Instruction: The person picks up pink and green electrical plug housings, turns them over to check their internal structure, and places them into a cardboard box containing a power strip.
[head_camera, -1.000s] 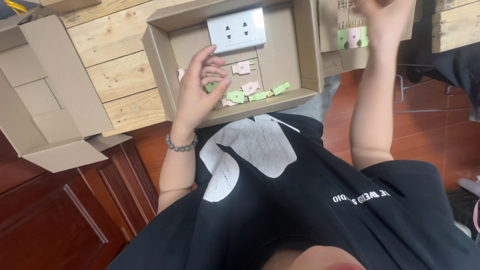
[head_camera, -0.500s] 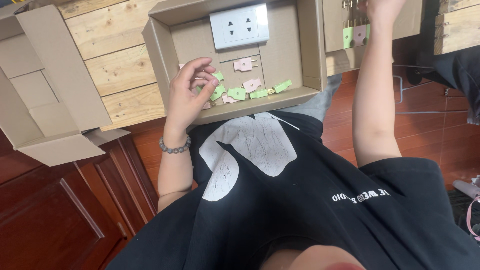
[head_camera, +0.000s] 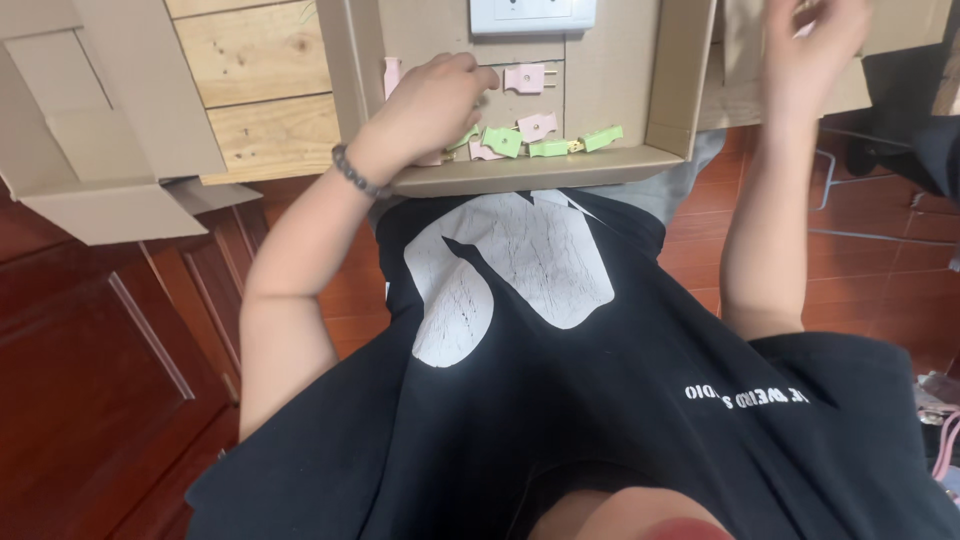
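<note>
Head view: a shallow cardboard tray (head_camera: 672, 90) is sitting on a wooden table (head_camera: 255, 85), its near wall hanging just over the table's near edge and against the person's black shirt (head_camera: 600, 400). The left hand (head_camera: 432, 102), a bead bracelet (head_camera: 354, 172) at its wrist, is reaching into the tray's near left part with fingers curled down onto the small plugs; whether it is gripping one cannot be told, since the fingertips are hidden. Green plugs (head_camera: 545, 143) are lying in a loose row along the tray's near wall, just right of that hand; pink plugs (head_camera: 527, 78) are lying a little farther in, toward the tray's middle. A white wall socket (head_camera: 532, 14) is resting at the tray's far side, cut off by the top edge. The right hand (head_camera: 815, 48) is hovering blurred over a second cardboard box (head_camera: 900, 30) at the table's right end, fingers loosely spread, holding nothing visible. An empty folded carton (head_camera: 90, 130) is lying at the table's left end.
</note>
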